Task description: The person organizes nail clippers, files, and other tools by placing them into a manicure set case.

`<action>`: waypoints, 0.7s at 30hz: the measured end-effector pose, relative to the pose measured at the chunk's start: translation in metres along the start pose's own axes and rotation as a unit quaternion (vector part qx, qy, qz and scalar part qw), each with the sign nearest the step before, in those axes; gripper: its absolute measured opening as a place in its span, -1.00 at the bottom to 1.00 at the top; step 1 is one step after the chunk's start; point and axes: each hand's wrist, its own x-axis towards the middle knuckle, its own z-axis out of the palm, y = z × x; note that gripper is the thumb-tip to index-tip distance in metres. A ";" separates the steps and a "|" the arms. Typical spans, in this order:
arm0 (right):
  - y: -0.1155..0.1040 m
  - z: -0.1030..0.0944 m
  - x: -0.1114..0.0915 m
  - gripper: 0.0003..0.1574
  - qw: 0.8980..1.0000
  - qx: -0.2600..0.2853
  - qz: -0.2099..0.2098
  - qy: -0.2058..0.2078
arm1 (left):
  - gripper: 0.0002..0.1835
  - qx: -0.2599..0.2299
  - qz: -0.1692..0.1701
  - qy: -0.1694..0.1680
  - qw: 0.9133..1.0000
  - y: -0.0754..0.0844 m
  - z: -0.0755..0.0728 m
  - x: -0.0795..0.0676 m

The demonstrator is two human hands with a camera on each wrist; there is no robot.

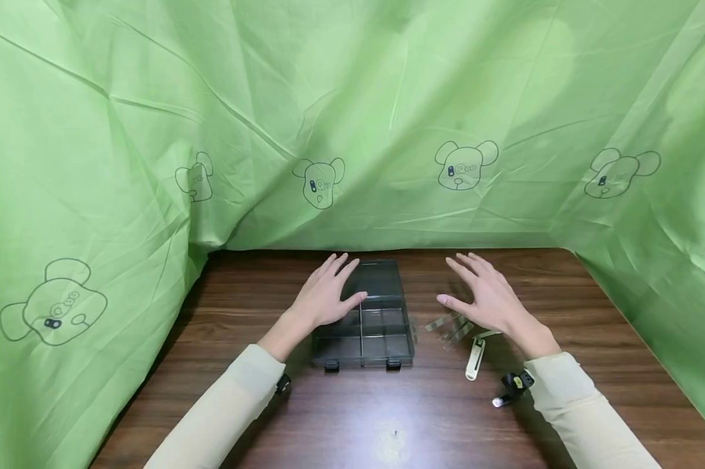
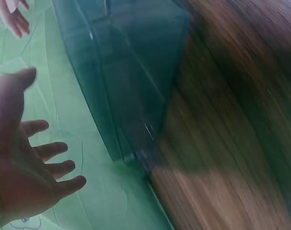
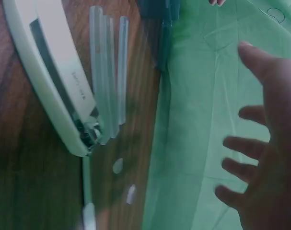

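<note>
My left hand [image 1: 323, 296] hovers over the left side of a dark see-through compartment box [image 1: 388, 342], fingers spread and holding nothing. The box lies opened out, its lid [image 1: 382, 277] to the back and two black latches at the front. Part of it is hidden beneath that hand. To the right, my right hand [image 1: 489, 298] is raised with fingers apart and an empty palm. Below it lie several clear plastic strips [image 3: 101, 76] and a slim cream-coloured tool [image 1: 475, 359] with a lever and a metal end, resembling nail clippers.
Dark wood-grain table [image 1: 258, 280] under everything. Green curtain [image 1: 388, 98] with bear-head drawings hangs along the back and both sides. Two small pale pieces, one of them a whitish bit [image 3: 118, 166], lie near the strips. A wrist camera [image 1: 513, 385] sits by the right sleeve.
</note>
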 end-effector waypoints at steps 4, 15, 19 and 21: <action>0.004 0.009 -0.006 0.03 0.998 0.036 -0.024 -0.035 | -0.22 0.005 -0.018 0.001 1.000 -0.015 0.001 -0.014; 0.003 0.047 -0.015 -0.64 0.991 0.045 -0.087 -0.087 | -0.38 -0.280 -0.161 -0.060 0.944 -0.043 0.006 -0.049; -0.001 0.051 -0.012 -0.81 0.990 0.072 -0.087 -0.088 | -0.53 -0.366 -0.220 -0.066 0.902 -0.041 0.002 -0.050; -0.001 0.052 -0.011 -0.79 0.989 0.087 -0.084 -0.084 | -0.55 -0.390 -0.230 -0.062 0.890 -0.041 0.002 -0.050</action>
